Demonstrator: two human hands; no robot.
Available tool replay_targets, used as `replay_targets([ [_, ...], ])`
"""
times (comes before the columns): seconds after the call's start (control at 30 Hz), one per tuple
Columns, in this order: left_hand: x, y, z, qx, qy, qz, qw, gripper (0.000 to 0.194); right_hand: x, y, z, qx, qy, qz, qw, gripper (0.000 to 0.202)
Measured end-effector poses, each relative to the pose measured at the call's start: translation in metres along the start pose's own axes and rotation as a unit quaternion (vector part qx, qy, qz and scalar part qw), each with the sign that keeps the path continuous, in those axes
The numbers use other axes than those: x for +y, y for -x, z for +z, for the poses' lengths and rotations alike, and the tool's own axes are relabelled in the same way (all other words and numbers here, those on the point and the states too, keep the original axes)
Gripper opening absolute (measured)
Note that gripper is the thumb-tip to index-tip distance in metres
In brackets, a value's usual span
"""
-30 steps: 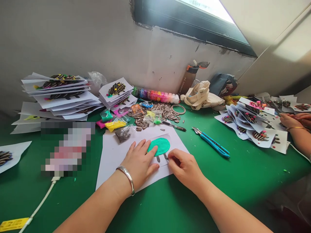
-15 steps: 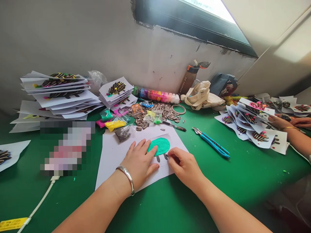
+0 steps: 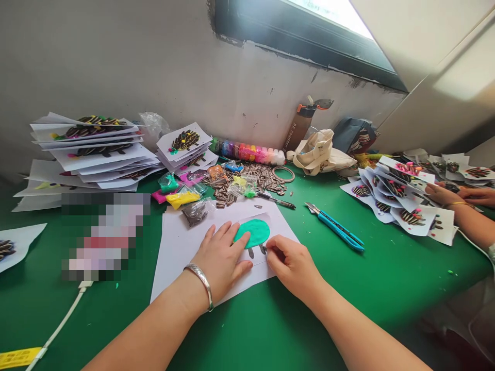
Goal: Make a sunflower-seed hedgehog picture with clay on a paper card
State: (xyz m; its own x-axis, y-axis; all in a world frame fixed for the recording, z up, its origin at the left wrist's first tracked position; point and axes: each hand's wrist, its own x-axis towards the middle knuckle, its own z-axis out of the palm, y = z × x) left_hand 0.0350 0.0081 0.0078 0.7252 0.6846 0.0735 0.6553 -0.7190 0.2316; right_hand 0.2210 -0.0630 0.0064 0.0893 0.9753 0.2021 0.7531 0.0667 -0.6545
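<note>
My left hand (image 3: 222, 257) lies flat with fingers spread on white paper (image 3: 174, 273), its index fingertip on the edge of a green clay oval (image 3: 253, 233). Below the oval, short dark clay pieces (image 3: 251, 253) stick to the paper like legs. My right hand (image 3: 292, 268) is closed in a pinch at the rightmost dark piece; whatever is between its fingertips is hidden. Just beyond the hands sit a bag of dark clay (image 3: 196, 212), a bag of yellow clay (image 3: 183, 199) and a pile of striped sunflower seeds (image 3: 266, 178).
A blue utility knife (image 3: 336, 226) lies right of the paper, its tip toward the pen (image 3: 276, 200). Stacked seed pictures (image 3: 96, 154) stand at the back left. A bottle (image 3: 299, 126) and cloth bag (image 3: 319, 154) are by the wall. Another person's hand (image 3: 444, 196) is at the right.
</note>
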Motion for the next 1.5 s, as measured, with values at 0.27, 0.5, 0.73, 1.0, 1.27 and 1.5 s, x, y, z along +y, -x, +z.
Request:
replay_targets([
  [0.27,-0.0001,-0.0001,0.0001,-0.006,-0.013,0.0,1.0,0.05,-0.0023,0.0003,-0.001,-0.007,-0.015,-0.031,0.999,0.012],
  [0.5,0.0011,-0.0017,-0.0029,-0.015,-0.014,0.0,1.0,0.05,-0.0017,0.0003,0.0001,-0.002,-0.014,-0.026,1.0,0.012],
  [0.73,0.0016,-0.0012,-0.0027,-0.015,-0.012,-0.001,1.0,0.05,-0.0017,0.0014,-0.0012,-0.005,-0.014,-0.02,1.0,0.011],
  [1.0,0.0022,-0.0024,-0.0044,-0.023,-0.005,-0.005,1.0,0.05,-0.0016,0.0004,-0.0007,-0.01,0.005,-0.008,1.0,0.012],
  [1.27,0.0025,-0.0007,-0.0047,-0.026,-0.011,-0.006,1.0,0.05,-0.0003,0.0015,-0.0009,-0.007,-0.011,-0.012,1.0,0.011],
  [1.5,0.0026,-0.0029,-0.0055,-0.026,-0.015,-0.005,1.0,0.05,-0.0022,0.0016,-0.0012,-0.018,-0.013,-0.021,1.0,0.011],
])
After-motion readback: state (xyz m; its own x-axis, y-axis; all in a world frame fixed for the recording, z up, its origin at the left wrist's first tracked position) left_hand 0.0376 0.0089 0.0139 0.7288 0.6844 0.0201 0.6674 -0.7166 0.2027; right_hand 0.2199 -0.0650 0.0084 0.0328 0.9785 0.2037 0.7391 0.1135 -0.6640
